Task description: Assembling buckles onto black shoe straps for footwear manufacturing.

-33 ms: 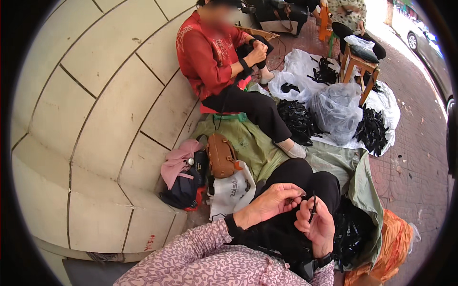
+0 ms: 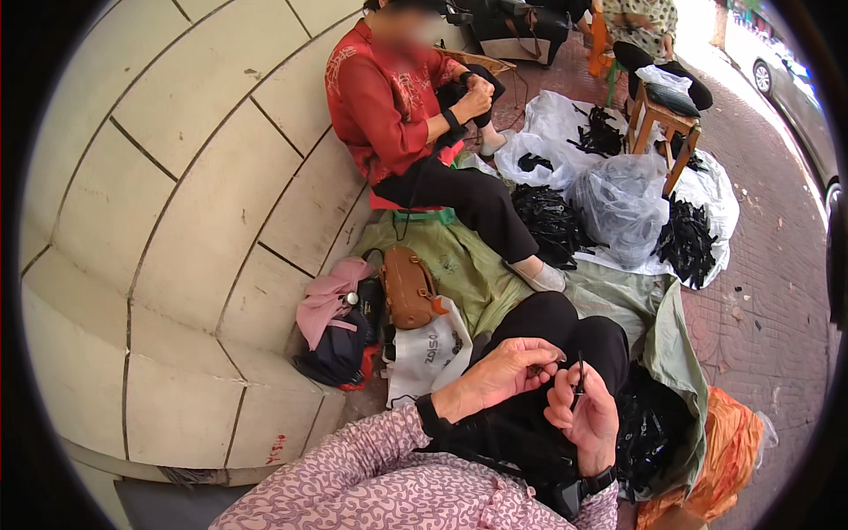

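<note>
Above my lap, my left hand (image 2: 505,375) has its thumb and fingertips pinched together near a small dark bit whose kind is too small to tell. Just right of it, my right hand (image 2: 594,415) is closed on a thin black strip (image 2: 580,369), which stands up between thumb and fingers. The fingertips of the two hands are close to each other but look apart. Beside my right leg, a heap of glossy black strips (image 2: 649,428) lies in an open green sack (image 2: 680,344).
A person in red (image 2: 389,115) sits against the tiled wall (image 2: 203,203), hands together. Black strip piles (image 2: 548,221) and a clear plastic bag (image 2: 623,208) lie on white sheeting near a wooden stool (image 2: 662,115). A brown handbag (image 2: 408,287) and orange sack (image 2: 729,450) lie near me.
</note>
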Action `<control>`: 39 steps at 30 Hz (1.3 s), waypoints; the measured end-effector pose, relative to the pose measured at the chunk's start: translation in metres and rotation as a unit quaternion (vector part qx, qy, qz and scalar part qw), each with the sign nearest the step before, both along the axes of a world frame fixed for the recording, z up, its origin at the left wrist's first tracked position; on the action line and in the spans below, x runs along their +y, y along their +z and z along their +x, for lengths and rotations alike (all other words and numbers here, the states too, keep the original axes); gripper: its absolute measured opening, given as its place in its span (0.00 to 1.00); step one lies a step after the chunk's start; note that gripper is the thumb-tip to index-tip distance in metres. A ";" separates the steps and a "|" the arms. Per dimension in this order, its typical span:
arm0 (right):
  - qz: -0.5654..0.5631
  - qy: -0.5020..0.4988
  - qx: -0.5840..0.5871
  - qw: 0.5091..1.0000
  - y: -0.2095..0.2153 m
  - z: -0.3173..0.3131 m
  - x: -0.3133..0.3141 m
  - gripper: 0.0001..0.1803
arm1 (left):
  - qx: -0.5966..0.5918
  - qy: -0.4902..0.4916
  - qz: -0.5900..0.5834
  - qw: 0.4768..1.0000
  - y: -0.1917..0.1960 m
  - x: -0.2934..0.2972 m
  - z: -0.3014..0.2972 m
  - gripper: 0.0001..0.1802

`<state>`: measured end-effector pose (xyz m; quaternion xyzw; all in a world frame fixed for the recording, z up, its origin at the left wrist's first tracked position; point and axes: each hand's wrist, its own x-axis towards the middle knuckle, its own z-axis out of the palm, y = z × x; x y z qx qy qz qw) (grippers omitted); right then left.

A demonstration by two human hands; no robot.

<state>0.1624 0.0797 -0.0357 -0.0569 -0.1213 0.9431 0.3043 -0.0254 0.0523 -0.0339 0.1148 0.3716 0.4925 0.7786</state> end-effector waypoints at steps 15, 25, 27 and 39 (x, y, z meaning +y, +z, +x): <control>0.041 -0.024 -0.029 0.998 0.005 0.006 -0.007 0.14 | 0.075 0.011 0.028 0.997 0.008 -0.007 0.013 0.10; 0.085 -0.047 -0.089 0.991 0.011 0.006 -0.029 0.12 | 0.055 0.058 0.041 0.996 0.019 -0.029 0.007 0.09; 0.065 -0.079 -0.126 0.987 0.015 0.008 -0.027 0.12 | 0.061 0.049 0.063 0.995 0.022 -0.019 0.012 0.09; 0.124 -0.093 -0.235 0.960 0.012 0.006 -0.047 0.15 | 0.041 0.045 0.163 0.985 0.029 -0.018 0.010 0.13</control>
